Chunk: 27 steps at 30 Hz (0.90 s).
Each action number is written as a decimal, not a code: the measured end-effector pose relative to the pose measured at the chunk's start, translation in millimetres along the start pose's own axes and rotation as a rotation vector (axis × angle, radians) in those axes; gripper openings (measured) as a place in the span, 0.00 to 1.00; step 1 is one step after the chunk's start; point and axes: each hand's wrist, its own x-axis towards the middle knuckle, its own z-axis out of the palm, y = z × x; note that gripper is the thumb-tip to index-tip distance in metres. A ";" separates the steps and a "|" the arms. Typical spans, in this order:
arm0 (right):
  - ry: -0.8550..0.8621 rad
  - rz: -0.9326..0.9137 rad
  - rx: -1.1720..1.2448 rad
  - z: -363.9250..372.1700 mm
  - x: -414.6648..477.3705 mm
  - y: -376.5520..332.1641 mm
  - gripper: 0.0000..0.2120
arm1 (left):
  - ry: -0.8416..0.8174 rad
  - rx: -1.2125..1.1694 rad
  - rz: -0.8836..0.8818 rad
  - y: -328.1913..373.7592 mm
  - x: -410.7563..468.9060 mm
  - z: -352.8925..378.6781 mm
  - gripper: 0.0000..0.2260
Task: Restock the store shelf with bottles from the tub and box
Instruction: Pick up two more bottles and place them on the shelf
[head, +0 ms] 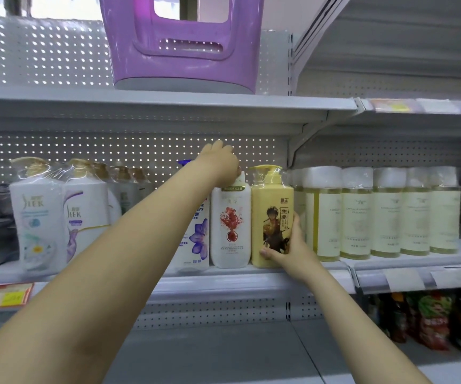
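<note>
Bottles are lining the grey metal shelf (223, 275) from end to end, and two of them are being handled. Well to the left of both grips, film-wrapped white pump bottles with gold tops (38, 214) are standing in a row. Just left of the left-hand grip, a white bottle with a purple flower label (197, 239) is standing partly behind the forearm. The left hand (221, 159) is reaching over the white pump bottle with a red flower label (230, 225), its fingers curling down round the pump head and holding it from above. Touching that bottle on its right, the yellow pump bottle with a cartoon figure label (271, 206) is standing upright at the shelf front. The right hand (290, 250) is gripping it low down, thumb lying across the front and fingers wrapping the right side. Just right of that grip, tall clear bottles of pale yellow liquid with white caps (357, 214) are standing shoulder to shoulder. Above both hands, a purple plastic container with cut-out handles (185, 51) is sitting on the next level up.

Both held bottles look to be getting squared up in the row. The risk is lying in the tight packing: fingers are wedging between the yellow bottle and the clear ones, so a careless pull-out could be dragging a neighbour forward off the edge. Pushing on the pump head alone could be tipping the white bottle over, since that hold is sitting high above its base.
</note>
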 end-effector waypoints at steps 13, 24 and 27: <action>0.262 -0.051 0.077 13.0 -32.3 -15.6 0.40 | 0.344 -0.424 0.094 16.7 -120.3 83.0 0.24; 0.396 0.049 0.199 19.5 -70.4 -19.8 0.28 | 0.169 -0.899 0.151 22.0 -173.9 115.4 0.21; 0.430 0.048 0.172 -6.3 -75.8 -12.9 0.27 | 0.163 -0.995 0.189 40.6 -172.5 97.1 0.21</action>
